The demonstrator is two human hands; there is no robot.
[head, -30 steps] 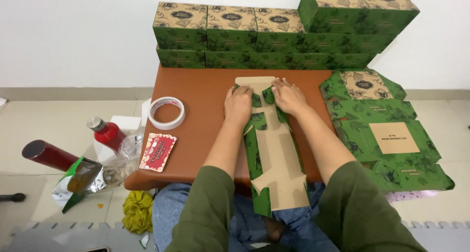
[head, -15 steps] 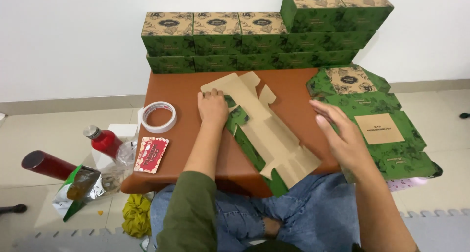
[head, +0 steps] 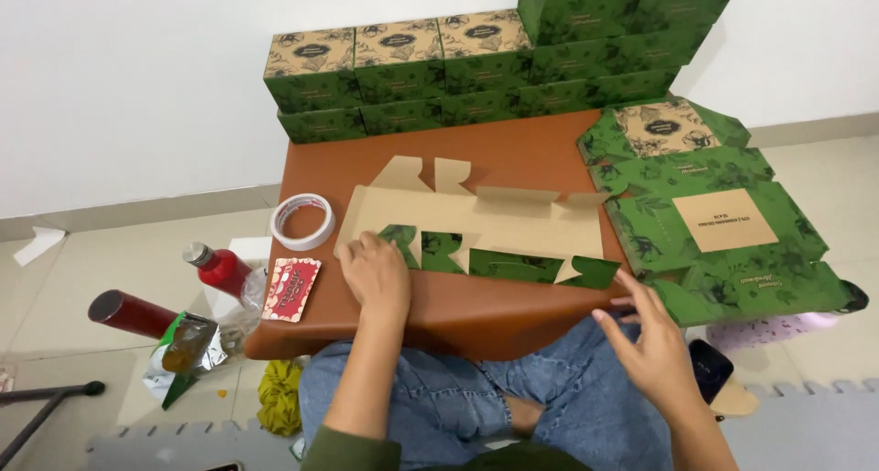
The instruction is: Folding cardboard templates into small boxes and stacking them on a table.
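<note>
Flat box blank lies across the brown bench, kraft side up, green flaps folded along its near edge. Left hand rests palm down on the blank's left near corner, fingers together and flat, pressing rather than gripping. Right hand hangs off the bench's near right corner, fingers spread apart, holding nothing, tips just beside the blank's right green flap. Tape roll sits on the bench left of the blank; red card at the left near edge. Finished green boxes are stacked along the wall. A pile of unfolded green blanks lies right of the bench. Red bottle on the floor at left.
</note>
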